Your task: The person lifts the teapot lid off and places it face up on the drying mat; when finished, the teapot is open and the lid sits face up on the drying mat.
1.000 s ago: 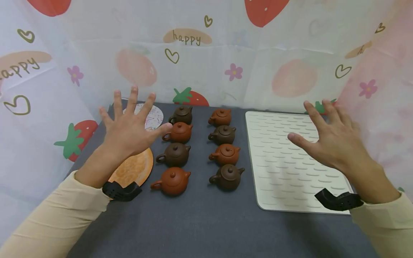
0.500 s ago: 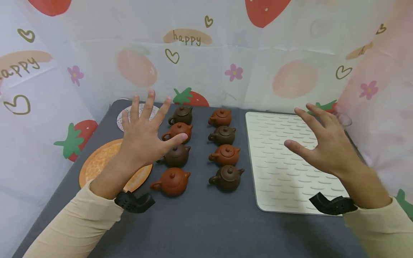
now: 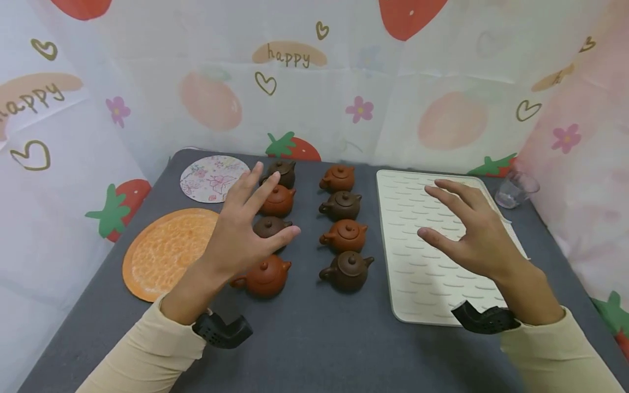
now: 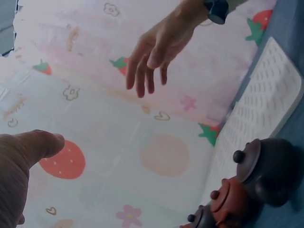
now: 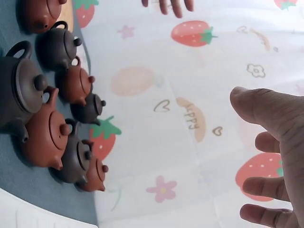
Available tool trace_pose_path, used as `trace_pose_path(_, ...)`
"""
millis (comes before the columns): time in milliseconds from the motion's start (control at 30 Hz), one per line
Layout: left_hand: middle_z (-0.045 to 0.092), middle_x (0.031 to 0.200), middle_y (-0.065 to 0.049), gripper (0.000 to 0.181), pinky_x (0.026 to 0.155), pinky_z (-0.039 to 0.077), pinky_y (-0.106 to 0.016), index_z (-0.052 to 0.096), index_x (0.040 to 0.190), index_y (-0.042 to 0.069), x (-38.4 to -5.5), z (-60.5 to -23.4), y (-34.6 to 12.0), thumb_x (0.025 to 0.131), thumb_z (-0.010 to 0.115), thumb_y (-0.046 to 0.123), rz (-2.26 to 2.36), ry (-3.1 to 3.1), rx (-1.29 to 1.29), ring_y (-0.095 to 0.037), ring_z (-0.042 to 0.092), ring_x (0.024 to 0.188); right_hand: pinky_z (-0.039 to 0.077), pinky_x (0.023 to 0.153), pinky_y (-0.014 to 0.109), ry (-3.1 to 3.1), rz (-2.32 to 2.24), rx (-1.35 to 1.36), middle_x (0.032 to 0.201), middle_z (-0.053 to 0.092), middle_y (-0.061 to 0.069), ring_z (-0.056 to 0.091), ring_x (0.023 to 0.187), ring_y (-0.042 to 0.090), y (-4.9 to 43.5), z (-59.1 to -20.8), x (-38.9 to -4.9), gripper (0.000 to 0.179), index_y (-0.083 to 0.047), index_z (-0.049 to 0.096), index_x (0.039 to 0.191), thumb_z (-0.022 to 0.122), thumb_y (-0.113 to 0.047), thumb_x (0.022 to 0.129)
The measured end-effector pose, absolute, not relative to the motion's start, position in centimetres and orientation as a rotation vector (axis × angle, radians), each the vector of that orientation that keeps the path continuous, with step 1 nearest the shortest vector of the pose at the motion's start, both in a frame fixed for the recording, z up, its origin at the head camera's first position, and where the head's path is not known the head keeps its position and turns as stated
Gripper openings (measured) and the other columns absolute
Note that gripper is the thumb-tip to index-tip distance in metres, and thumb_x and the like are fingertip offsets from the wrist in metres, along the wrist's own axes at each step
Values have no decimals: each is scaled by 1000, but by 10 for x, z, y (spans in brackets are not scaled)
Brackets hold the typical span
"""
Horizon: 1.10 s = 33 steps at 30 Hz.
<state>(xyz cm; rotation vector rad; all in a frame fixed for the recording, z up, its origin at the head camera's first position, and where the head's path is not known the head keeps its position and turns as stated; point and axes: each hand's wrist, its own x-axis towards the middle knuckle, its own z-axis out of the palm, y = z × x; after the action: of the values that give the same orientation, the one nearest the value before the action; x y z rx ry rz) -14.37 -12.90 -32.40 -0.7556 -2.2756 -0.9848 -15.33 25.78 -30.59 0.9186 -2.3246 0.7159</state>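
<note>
In the head view my left hand (image 3: pixel 238 234) hovers over the left column of small teapots, fingers spread and holding nothing. Beneath it stand a red-brown teapot (image 3: pixel 267 278) in front and a dark brown teapot (image 3: pixel 267 226) partly hidden by the thumb. My right hand (image 3: pixel 474 234) is raised above a white ridged mat (image 3: pixel 413 295), its fingers parted with nothing between them. Between the hands runs a second column of teapots, with a dark brown teapot (image 3: pixel 348 271) nearest and a red-brown teapot (image 3: pixel 346 236) behind it. In the right wrist view the teapots (image 5: pixel 45 137) stand in two rows.
An orange round mat (image 3: pixel 162 256) lies at the left, with a floral round mat (image 3: pixel 211 180) behind it. A clear glass (image 3: pixel 515 189) stands beyond the white mat's right edge. A dark cloth (image 3: pixel 319 349) covers the table, and printed curtains (image 3: pixel 304 109) hang around it.
Both hands have moved inward and lower, the left one to the right and the right one to the left. Their fingers are less spread. The glass and both round mats have come into fuller view.
</note>
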Motion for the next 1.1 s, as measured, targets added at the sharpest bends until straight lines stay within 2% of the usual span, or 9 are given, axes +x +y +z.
trace_pose_path(100, 29, 153, -14, 84, 104, 27, -58, 45, 145, 8, -141, -332, -124, 83, 63, 62, -1049, -2240, -773, -33, 24, 140, 38, 87, 38, -2306, 737, 928, 132, 53, 15, 47, 119, 35, 255, -314, -154, 68, -10, 60, 132, 59, -61, 87)
trace_pose_path(200, 34, 151, -13, 78, 100, 34, -56, 47, 144, 7, -138, -340, -120, 82, 75, 46, -1107, -2226, -777, -31, 32, 137, 39, 86, 38, -2303, 756, 945, 130, 54, 15, 48, 118, 34, 253, -321, -154, 66, -8, 60, 131, 59, -58, 88)
trace_pose_path(367, 40, 148, -12, 78, 99, 38, -52, 49, 142, 6, -135, -353, -113, 74, 84, 20, -1180, -2219, -779, -28, 38, 133, 38, 92, 28, -2320, 841, 979, 125, 57, 11, 51, 115, 28, 249, -332, -154, 55, -6, 61, 129, 73, -37, 84)
trace_pose_path(500, 47, 142, -13, 74, 100, 38, -47, 52, 138, 4, -134, -362, -107, 73, 85, 16, -1235, -2160, -803, -26, 44, 130, 39, 92, 24, -2318, 939, 1007, 119, 59, 7, 54, 110, 25, 244, -341, -156, 55, -6, 63, 128, 80, -17, 76)
trace_pose_path(733, 55, 133, -16, 67, 99, 40, -38, 56, 134, 1, -134, -383, -92, 74, 84, 10, -1324, -2098, -832, -26, 51, 123, 42, 86, 27, -2268, 1118, 1102, 110, 62, 5, 56, 98, 18, 234, -355, -163, 53, -2, 65, 121, 81, -1, 71)
trace_pose_path(933, 59, 128, -14, 62, 97, 42, -39, 59, 130, 0, -133, -400, -79, 74, 84, 6, -1419, -2082, -842, -27, 54, 119, 42, 81, 29, -2228, 1194, 1174, 99, 63, 9, 55, 90, 19, 217, -350, -160, 50, 7, 65, 113, 77, 13, 65)
trace_pose_path(1100, 59, 126, -17, 61, 89, 47, -44, 59, 128, -4, -133, -412, -71, 74, 84, 5, -1488, -2097, -834, -30, 56, 114, 42, 78, 31, -2230, 1278, 1199, 92, 62, 8, 53, 86, 19, 206, -346, -155, 48, 7, 65, 112, 75, 18, 66)
